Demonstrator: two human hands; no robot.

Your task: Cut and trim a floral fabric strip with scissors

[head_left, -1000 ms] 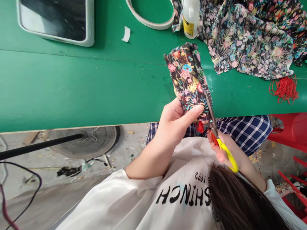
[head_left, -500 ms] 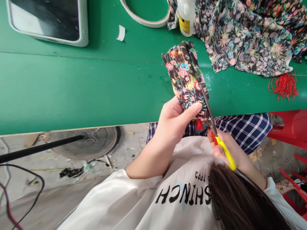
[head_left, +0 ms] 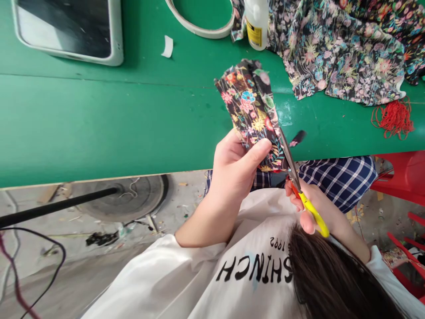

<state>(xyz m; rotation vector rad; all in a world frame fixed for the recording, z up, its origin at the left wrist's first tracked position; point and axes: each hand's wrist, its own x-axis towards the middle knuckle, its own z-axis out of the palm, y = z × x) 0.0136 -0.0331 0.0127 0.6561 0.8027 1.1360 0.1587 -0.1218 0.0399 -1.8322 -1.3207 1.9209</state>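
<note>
My left hand [head_left: 237,161] grips a folded piece of dark floral fabric [head_left: 250,106] over the front of the table, thumb on top and fingers beneath. My right hand [head_left: 307,201] is closed around the handles of scissors [head_left: 310,210], one yellow and one orange-red. Their blades point up along the right edge of the fabric and look nearly closed. Just right of the blades is a small dark snippet [head_left: 298,138], blurred by motion. A bit of red, mostly hidden, shows at the fabric's lower edge.
Across the green table [head_left: 133,119] lie a phone-like device [head_left: 66,31], a tape roll [head_left: 202,31], a white scrap [head_left: 168,47], a bottle with a yellow label [head_left: 256,26], more floral fabric [head_left: 345,57] and red threads [head_left: 395,118]. A red chair [head_left: 405,175] stands at the right.
The fabric and my left hand have shifted slightly left, away from the scissors. A small dark snippet has come off beside the blades. My right thumb has moved lower.
</note>
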